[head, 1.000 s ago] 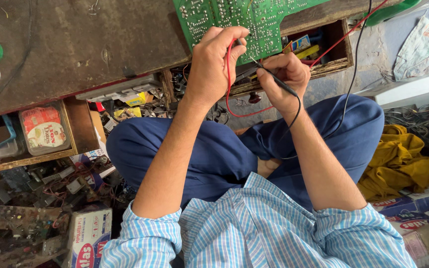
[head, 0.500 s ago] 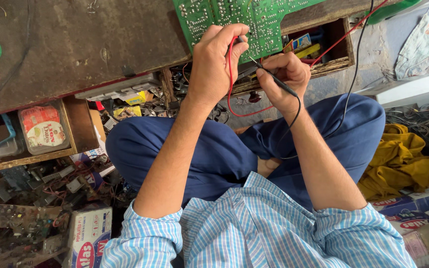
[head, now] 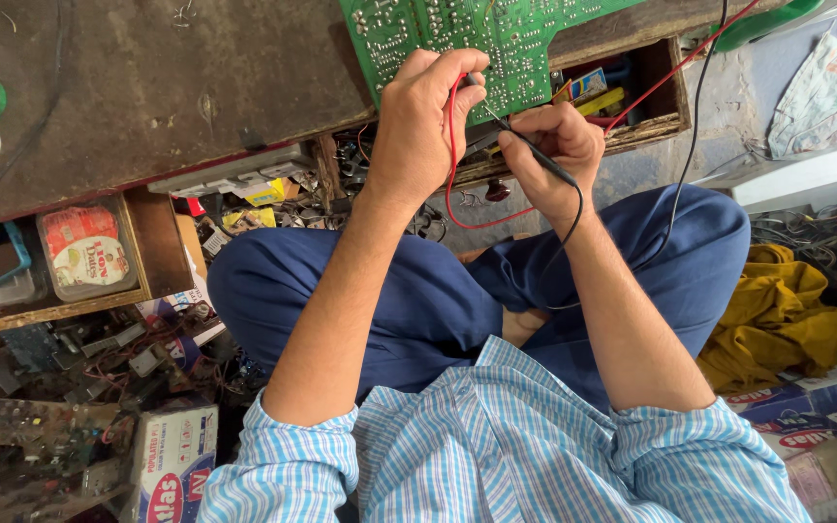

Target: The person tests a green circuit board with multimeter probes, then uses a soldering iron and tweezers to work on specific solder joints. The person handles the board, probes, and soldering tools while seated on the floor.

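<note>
Cluttered worktop [head: 147, 87]: your left hand [head: 423, 126] pinched the red probe [head: 457, 92], right hand [head: 549, 155] the black probe [head: 525, 145] (steady tips best) on the green circuit board [head: 418, 29].

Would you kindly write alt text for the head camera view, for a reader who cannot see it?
Seen from above, a seated person presses two probes onto a green circuit board on a worn table: the left hand holds the red-wired one, the right hand the black probe. Cluttered drawers lie below.
</note>
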